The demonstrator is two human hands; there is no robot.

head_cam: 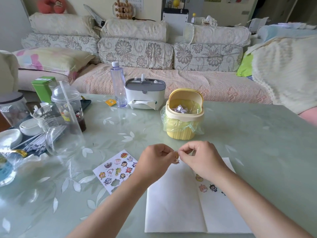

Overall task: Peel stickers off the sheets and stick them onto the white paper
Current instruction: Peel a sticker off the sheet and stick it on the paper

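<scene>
Hands pinch sticker, seemingly over paper edge.

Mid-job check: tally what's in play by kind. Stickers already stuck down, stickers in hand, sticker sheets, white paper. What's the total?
Stuck stickers: 4 visible, the last partly hidden
Held sticker: 1
Sheet: 1
White paper: 1
Total: 7
</scene>
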